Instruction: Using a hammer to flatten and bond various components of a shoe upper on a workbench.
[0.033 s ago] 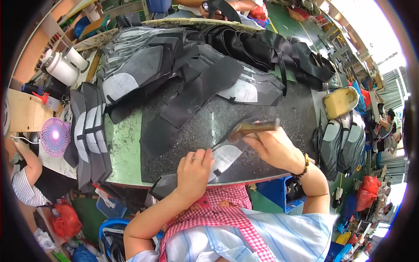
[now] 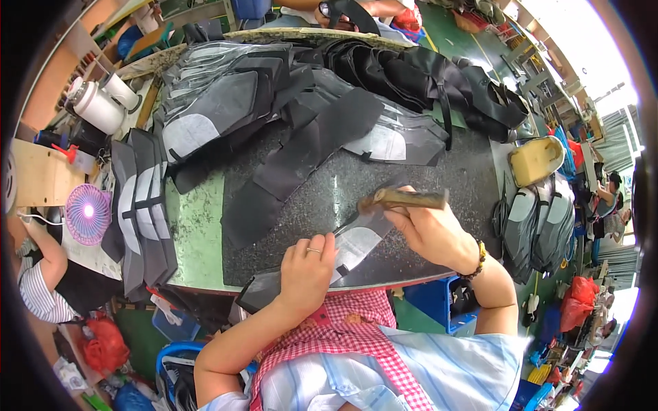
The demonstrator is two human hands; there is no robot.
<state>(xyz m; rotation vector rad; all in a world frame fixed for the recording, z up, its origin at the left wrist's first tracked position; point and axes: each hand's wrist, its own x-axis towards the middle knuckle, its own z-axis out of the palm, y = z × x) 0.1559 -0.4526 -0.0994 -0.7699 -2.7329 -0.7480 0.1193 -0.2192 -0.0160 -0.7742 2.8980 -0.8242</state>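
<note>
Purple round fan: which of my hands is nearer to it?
Left. Your left hand, on the dark grey strip with a white patch, is right of the fan; your right hand, gripping the brown hammer-like tool, is farther right.

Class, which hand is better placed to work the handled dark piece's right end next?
The right hand, probably: it grips the wooden-handled tool, whose head is near the right end of the dark piece. The left hand rests farther left, seemingly steadying the piece.
</note>
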